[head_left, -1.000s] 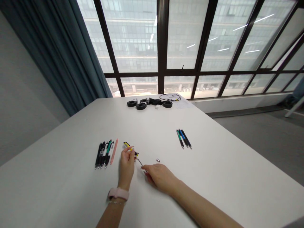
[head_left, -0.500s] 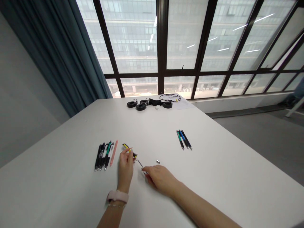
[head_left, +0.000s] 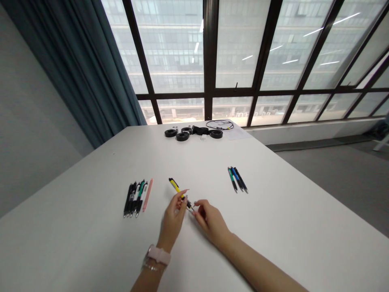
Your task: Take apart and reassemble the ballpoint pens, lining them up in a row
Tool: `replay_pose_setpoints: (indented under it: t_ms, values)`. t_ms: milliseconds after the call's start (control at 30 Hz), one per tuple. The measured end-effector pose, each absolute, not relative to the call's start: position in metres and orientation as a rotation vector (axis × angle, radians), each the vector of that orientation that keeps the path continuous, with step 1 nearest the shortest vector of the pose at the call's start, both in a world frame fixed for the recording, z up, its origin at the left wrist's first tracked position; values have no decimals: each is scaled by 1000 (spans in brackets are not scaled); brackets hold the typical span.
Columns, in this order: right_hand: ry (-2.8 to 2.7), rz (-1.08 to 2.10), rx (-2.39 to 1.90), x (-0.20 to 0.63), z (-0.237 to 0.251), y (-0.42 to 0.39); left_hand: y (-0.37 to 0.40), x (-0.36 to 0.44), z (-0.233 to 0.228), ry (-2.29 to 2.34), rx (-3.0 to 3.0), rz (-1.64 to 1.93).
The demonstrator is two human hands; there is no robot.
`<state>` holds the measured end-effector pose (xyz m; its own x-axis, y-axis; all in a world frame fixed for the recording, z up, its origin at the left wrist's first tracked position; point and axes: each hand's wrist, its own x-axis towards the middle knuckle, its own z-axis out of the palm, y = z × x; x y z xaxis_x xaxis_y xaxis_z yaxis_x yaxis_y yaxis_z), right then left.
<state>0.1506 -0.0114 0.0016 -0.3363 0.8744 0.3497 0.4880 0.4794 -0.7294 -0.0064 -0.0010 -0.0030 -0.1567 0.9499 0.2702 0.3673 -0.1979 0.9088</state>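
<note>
Yellow-and-black pen (head_left: 174,185) sits slanted between our two hands over the white table (head_left: 194,162), clicker end pointing away from us, tip end toward our right. Our left hand (head_left: 174,215), on the pen's near side, grips the barrel between thumb and fingers; pink watch strap (head_left: 160,255) on that wrist. Our right hand (head_left: 213,222) is at the pen's tip end, thumb and forefinger bent in close to it; we can't tell whether they pinch anything, too small.

Left of the yellow pen we log a row of dark, white and green pens (head_left: 140,192), side by side, plus a pink pen (head_left: 148,195) at the row's right edge. Right of the yellow pen, well apart: green pen (head_left: 232,179), blue pen (head_left: 237,178), black pen (head_left: 241,180), all close together. Far beyond the yellow pen we see black rolls (head_left: 182,138), then dark-framed windows (head_left: 170,48); blue curtain (head_left: 91,73) beyond it to the left.
</note>
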Motion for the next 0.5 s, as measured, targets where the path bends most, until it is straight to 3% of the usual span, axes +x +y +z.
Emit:
replay_pose_setpoints:
  t_ms: [500]
  values:
    - [-1709, 849, -1041, 152, -4, -7, -11, 11, -3, 1386, 1423, 1300]
